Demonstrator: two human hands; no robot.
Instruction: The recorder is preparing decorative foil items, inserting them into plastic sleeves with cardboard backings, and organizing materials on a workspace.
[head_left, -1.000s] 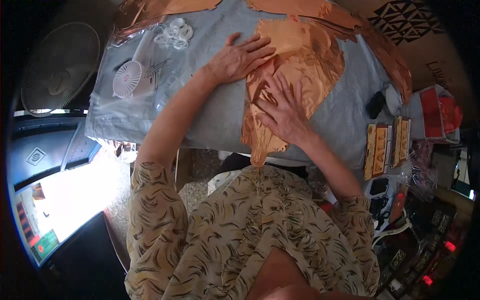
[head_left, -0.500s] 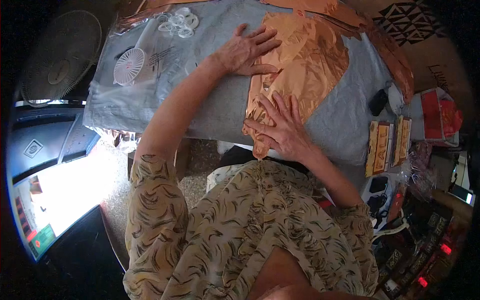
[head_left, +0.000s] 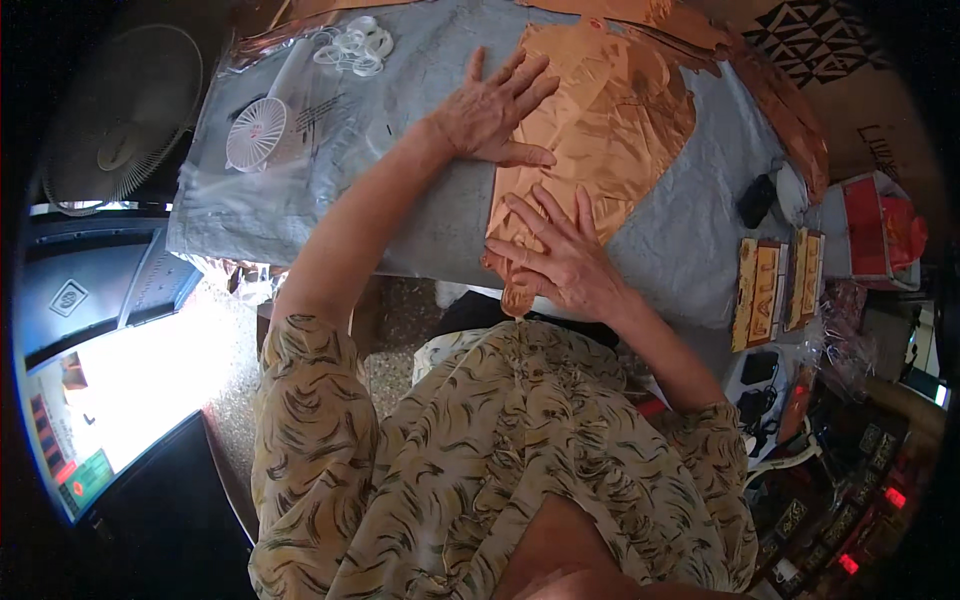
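Note:
A flat, uninflated copper-coloured foil balloon (head_left: 620,140) lies on the grey cloth-covered table (head_left: 430,230), its narrow tail hanging toward the front edge near my shirt. My left hand (head_left: 490,115) presses on its left edge, fingers spread and the palm partly on the cloth. Nearer to me, my right hand (head_left: 570,262) lies flat with parted fingers across the lower part of the foil. Neither hand grips anything. Small creases show in the foil, and the parts under my palms are hidden.
On the table's left are a small white handheld fan (head_left: 260,132) in clear plastic and white ribbon coils (head_left: 360,45). More copper foil (head_left: 670,22) lies along the far edge. To the right stand yellow boxes (head_left: 758,295) and a black object (head_left: 757,203). A large fan (head_left: 120,140) stands left.
The foil under my hands looks flatter and less wrinkled. My left hand has shifted slightly, with its fingers more spread, and my right hand's fingers have moved a little over the foil.

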